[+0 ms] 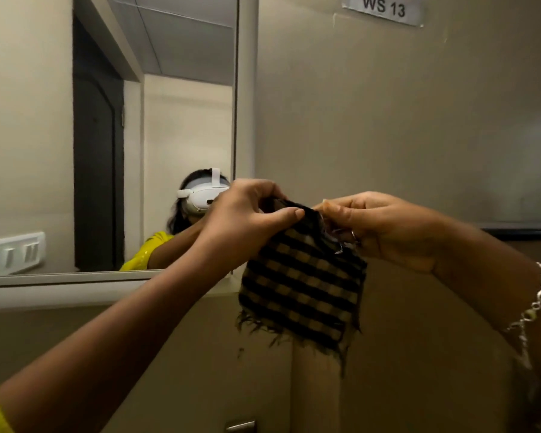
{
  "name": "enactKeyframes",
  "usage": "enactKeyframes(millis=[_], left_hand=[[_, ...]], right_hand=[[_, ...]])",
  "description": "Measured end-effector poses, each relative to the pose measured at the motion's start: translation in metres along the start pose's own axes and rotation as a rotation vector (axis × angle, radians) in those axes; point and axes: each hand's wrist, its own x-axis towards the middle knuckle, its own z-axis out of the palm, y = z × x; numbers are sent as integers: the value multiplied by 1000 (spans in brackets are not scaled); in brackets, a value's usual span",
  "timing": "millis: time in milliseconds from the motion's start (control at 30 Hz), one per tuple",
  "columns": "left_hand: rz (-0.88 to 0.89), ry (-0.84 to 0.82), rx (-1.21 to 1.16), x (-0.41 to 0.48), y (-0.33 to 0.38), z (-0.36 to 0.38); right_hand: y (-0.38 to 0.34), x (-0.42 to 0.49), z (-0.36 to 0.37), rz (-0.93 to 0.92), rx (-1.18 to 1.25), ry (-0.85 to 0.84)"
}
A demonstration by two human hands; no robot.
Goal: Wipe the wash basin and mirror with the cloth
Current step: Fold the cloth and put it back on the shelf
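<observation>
Black-and-tan checked, frayed cloth hangs at centre, top edge pinched by left hand and right hand, close together. Wall-mounted rectangular mirror at 10 o'clock. Basin unseen. Advice: fold cloth into flat pad, frayed threads tucked inside, before touching glass.

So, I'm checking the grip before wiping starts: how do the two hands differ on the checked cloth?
The left hand pinches the black-and-tan checked cloth with a bare wrist; the right hand wears a ring and a silver chain bracelet. The left overlaps the wall mirror; the right is against plain wall. Both hold the top edge.
</observation>
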Motion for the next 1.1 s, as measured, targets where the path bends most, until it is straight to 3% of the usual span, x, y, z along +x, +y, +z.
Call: enactKeyframes(millis=[100, 233, 433, 500, 667, 900, 1000, 1100], left_hand=[[-5, -7, 2, 6, 9, 14], [-29, -80, -69, 14, 20, 27], [-216, -566, -208, 37, 38, 26], [-252, -624, -129, 48, 44, 26], [-300, -454, 73, 90, 64, 37], [-233, -70, -9, 155, 38, 73], [-208, -14, 89, 162, 6, 89], [-253, -45, 155, 153, -24, 101]], right_hand=[[6, -9, -2, -38, -160, -11], [8, -24, -20, -70, -185, 22], [-15, -48, -74, -31, -155, -80], [-25, -48, -89, -23, -229, -100], [-48, -24, -132, 32, -351, -56], [-38, 44, -173, -147, -720, 396], [-7, 69, -171, -213, -869, 504], [29, 77, -161, -218, -956, 475]])
